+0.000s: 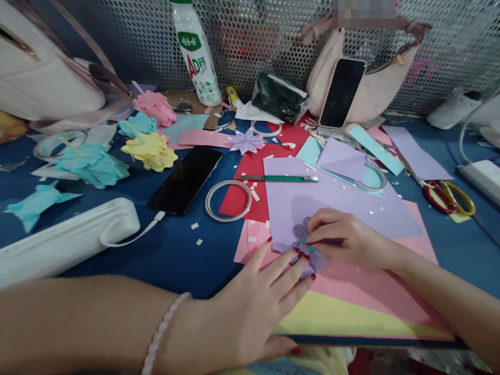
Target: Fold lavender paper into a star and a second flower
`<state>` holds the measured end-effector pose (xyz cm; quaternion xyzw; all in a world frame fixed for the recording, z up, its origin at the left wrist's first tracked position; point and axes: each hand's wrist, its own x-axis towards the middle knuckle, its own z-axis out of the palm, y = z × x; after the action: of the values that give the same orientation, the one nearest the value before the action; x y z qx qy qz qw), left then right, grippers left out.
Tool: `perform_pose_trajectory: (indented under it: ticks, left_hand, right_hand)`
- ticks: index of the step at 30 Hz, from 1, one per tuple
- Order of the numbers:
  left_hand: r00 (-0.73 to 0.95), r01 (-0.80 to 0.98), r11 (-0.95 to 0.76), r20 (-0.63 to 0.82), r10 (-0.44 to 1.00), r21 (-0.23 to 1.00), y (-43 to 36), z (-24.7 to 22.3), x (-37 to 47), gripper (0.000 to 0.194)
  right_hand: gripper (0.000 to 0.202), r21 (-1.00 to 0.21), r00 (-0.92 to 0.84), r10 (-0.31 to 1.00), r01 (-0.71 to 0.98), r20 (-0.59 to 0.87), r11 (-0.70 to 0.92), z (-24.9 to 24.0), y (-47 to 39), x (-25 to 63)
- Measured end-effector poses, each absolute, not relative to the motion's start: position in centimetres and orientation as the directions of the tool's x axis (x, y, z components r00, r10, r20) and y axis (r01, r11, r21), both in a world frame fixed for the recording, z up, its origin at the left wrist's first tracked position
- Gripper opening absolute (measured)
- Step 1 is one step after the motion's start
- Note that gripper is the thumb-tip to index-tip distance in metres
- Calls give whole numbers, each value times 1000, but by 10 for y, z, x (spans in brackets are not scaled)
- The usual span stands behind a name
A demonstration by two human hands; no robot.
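Note:
My left hand (pixel 261 299) lies flat with its fingers spread, the fingertips pressing on a small folded piece of purple paper (pixel 315 262). From the right, my right hand (pixel 347 237) is closed in a pinch at the far side of that piece. Fingers hide much of the fold. Beneath it are a large purple sheet (pixel 281 208), pink sheets (pixel 390 291) and a yellow sheet (pixel 339 315). A green-handled tweezers-like tool (pixel 279 178) rests across the purple sheet, beyond both hands.
Left lie a phone (pixel 185 179), a white power strip (pixel 66 239), a tape roll (pixel 228 201) and folded paper flowers (pixel 150 151). Scissors (pixel 447 198) lie right. A bottle (pixel 197 57), a pink bag (pixel 380 94) and an upright phone (pixel 342 92) stand along the perforated metal panel (pixel 250 47).

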<state>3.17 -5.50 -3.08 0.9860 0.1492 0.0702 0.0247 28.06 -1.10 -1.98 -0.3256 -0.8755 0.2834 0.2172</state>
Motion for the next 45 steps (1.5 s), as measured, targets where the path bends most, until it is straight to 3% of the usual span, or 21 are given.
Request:
perform_pose_trajectory:
  ticks: [4,8,13,24,34,45]
  left_hand:
    - [947,286,-955,127,293,71,-56,-31,31,64]
    - [949,286,-955,111,294,83,-56,-30,31,64]
    - [961,251,-958,81,263,136,-52,-26,32,63]
    - [965,209,-963,120,231,172,-49,-28,34,63]
    - [964,216,-949,103,245,228,-48,-29,35,64]
    - [949,283,-930,74,307,234,-50,-31,33,67]
  right_hand:
    - [9,-641,-645,749,512,152,571,-17,-15,276]
    - [19,-611,-675,730,535,106,583,-14,-18,274]
    - [22,-497,-692,692,535,205,683,-18,-18,275]
    - [16,-288,-746,613,545,262,787,-21,-14,283]
    - [14,-297,-698,648,577,306,761,-23,-21,277]
    - [23,-145,-709,629,619,319,772,-20,-28,268]
